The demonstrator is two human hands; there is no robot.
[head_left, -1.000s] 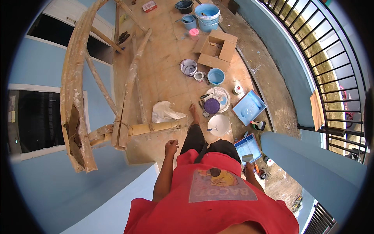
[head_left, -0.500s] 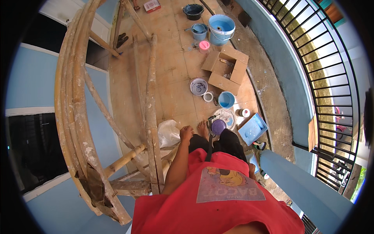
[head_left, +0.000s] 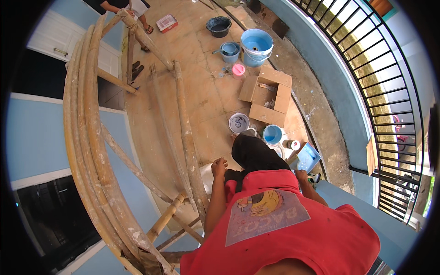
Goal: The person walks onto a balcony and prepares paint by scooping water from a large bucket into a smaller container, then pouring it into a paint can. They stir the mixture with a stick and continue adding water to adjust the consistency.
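Observation:
My left hand [head_left: 219,166] is beside a long bamboo pole [head_left: 188,137] of the scaffold, its fingers loosely bent and apart with nothing visible in them. My right hand [head_left: 301,176], at my red shirt's right side, is closed on a scraper [head_left: 291,159], mostly hidden. One dark-trousered knee [head_left: 252,151] is raised ahead of me, covering part of a white round container [head_left: 276,149]. Beside it stand a blue bucket [head_left: 272,134], a small white can [head_left: 292,144] and a blue paint tray [head_left: 308,157].
Scaffold rails [head_left: 96,160] run along the blue wall. Farther off are a cardboard box [head_left: 282,98], a large blue bucket [head_left: 256,54], a black basin [head_left: 219,27] and pink pot [head_left: 238,69]. Another person's hand [head_left: 129,12] touches the bamboo at top left. A black railing [head_left: 392,114] bounds the right.
The view has moved along the scaffold. My knee has risen over the containers, my left hand has shifted forward, and another person has come further into view at top left.

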